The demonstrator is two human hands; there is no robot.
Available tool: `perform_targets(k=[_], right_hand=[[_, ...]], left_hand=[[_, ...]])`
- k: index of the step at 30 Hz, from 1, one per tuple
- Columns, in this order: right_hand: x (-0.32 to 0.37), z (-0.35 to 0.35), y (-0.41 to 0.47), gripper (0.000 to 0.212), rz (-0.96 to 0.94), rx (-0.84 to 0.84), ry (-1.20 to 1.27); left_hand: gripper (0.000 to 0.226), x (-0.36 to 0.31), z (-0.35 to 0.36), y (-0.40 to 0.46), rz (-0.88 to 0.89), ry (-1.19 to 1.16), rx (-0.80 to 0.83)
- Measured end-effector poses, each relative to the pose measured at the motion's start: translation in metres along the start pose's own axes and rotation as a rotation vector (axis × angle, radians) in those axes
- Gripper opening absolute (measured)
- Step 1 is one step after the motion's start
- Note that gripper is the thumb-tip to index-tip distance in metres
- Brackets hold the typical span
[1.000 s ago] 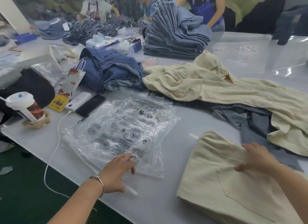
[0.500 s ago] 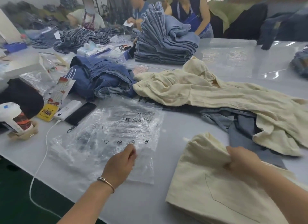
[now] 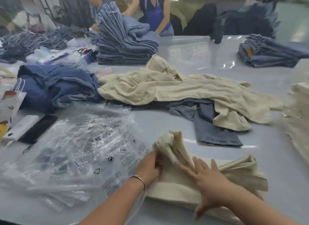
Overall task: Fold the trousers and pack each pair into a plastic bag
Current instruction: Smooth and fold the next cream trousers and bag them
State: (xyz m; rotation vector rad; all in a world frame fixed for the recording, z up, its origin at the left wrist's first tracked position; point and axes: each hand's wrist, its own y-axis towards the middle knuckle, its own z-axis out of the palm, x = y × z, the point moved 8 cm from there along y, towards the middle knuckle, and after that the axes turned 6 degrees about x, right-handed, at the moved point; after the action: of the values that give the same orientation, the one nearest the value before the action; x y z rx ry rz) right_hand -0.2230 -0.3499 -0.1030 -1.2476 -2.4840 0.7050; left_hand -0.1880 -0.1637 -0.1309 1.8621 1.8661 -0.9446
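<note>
Moved: your left hand (image 3: 148, 167) has left the plastic bags (image 3: 80, 157) and joined the folded cream trousers (image 3: 184, 188).
Table (image 3: 192, 50): trousers at 6 o'clock, bags at 8 o'clock.
Right hand (image 3: 209, 181): fingers spread flat, pressing the trousers.
Left hand: curled, gripping their raised edge, beside the right.

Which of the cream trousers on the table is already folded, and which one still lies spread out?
The folded cream trousers are the near pair, under both hands. The unfolded cream trousers lie crumpled across the middle of the table, partly over grey-blue jeans.
</note>
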Motion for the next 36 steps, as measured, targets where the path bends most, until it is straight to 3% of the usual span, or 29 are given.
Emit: perform_targets(k=[2,5,13,16,19,22,26,28,30,33,36], right_hand=[[0.011,0.019,0.002,0.14,0.036,-0.003,-0.183],[0.007,0.021,0.004,0.129,0.087,-0.04,-0.209],[-0.005,0.008,0.01,0.094,0.152,-0.047,-0.18],[-0.031,-0.022,0.008,0.093,0.152,-0.187,-0.088],[-0.065,-0.057,-0.003,0.097,0.194,-0.336,0.181],[-0.083,-0.088,-0.02,0.096,0.283,-0.435,0.349],[-0.062,-0.138,-0.051,0.072,0.054,-0.666,0.523],[-0.037,-0.149,-0.055,0.073,-0.031,-0.655,0.464],[-0.01,-0.143,-0.05,0.073,-0.072,-0.591,0.345],[0.019,-0.117,-0.036,0.068,-0.17,-0.528,0.183],[0.03,-0.086,-0.024,0.064,-0.216,-0.452,0.068]], left_hand=[[0.031,0.002,-0.006,-0.008,0.067,-0.03,-0.013],[0.024,0.013,-0.021,-0.031,0.1,0.025,-0.098],[0.021,0.077,-0.053,-0.085,-0.089,0.268,-0.19],[0.019,0.098,-0.078,-0.096,-0.229,0.31,-0.253],[0.019,0.107,-0.099,-0.1,-0.366,0.31,-0.335],[0.032,0.092,-0.104,-0.085,-0.332,0.301,-0.336],[0.052,0.042,-0.09,-0.052,-0.089,0.117,-0.219],[0.053,0.026,-0.088,-0.042,-0.045,-0.043,-0.195],[0.045,0.032,-0.086,-0.036,-0.106,-0.283,-0.159],[0.027,0.058,-0.091,-0.039,-0.355,-0.721,-0.156],[0.034,0.045,-0.119,-0.036,-0.287,-0.564,-0.156]])
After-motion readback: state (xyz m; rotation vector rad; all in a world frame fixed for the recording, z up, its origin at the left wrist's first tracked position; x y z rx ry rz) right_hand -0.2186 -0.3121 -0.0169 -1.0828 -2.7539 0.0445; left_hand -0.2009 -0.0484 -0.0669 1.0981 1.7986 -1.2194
